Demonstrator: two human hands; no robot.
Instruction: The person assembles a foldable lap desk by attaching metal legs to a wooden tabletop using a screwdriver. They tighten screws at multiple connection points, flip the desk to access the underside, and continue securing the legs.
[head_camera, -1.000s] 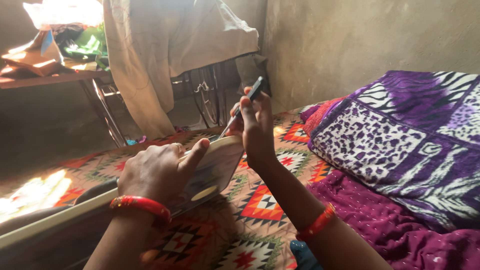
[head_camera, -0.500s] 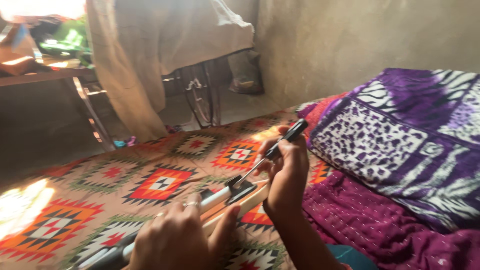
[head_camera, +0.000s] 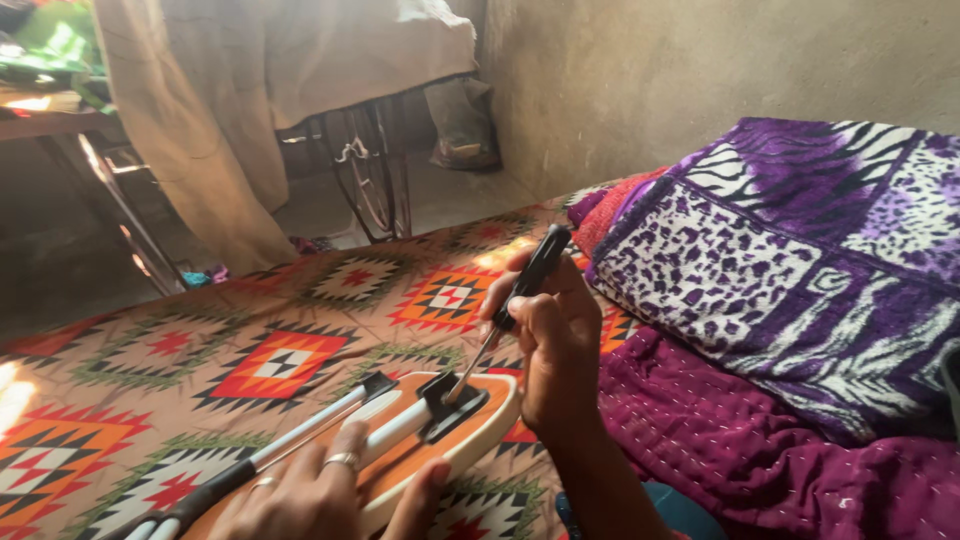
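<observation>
The fingers (head_camera: 530, 320) of the right hand (head_camera: 555, 350) are wrapped around a black-handled screwdriver (head_camera: 525, 280), its tip set on a black bracket (head_camera: 452, 405) at 7 o'clock. The cream-edged board (head_camera: 470, 440) is pressed down by the left hand (head_camera: 310, 495), fingers spread, on the patterned bedspread (head_camera: 270, 350); open bedspread lies toward 10 o'clock.

A bed (head_camera: 300, 330) carries it all, spread with a brown sheet patterned in red, orange and black diamonds. On it, toward five o'clock, lies an orange-and-cream flat appliance (head_camera: 440, 450) with a black clamp and a white tube fixed along its top. At three o'clock a purple quilt (head_camera: 800, 260) in zebra and leopard patches sits heaped on the bed, and below it, at four o'clock, a magenta stitched blanket (head_camera: 720, 430) lies spread against the sheet.
</observation>
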